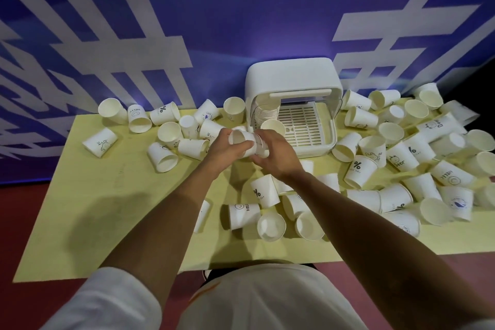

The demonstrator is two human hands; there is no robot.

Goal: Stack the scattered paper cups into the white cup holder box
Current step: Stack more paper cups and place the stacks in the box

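Note:
Both hands meet over the middle of the yellow-green table (112, 203), just in front of the white cup holder box (292, 75). My left hand (223, 149) grips a white paper cup (241, 139) lying on its side, mouth toward the left. My right hand (276, 153) holds a short stack of nested cups (261, 145) pressed against that cup. The box stands open at the table's far edge, with a slatted tray floor (300, 126). A stack of cups (265, 112) stands at its left side, and one cup (273, 126) lies beside the stack.
Several loose paper cups lie scattered left of the box (166, 139), in a dense heap to the right (417, 158), and under my forearms (267, 206). A blue and white wall rises behind the table. Red floor lies below the table's front edge.

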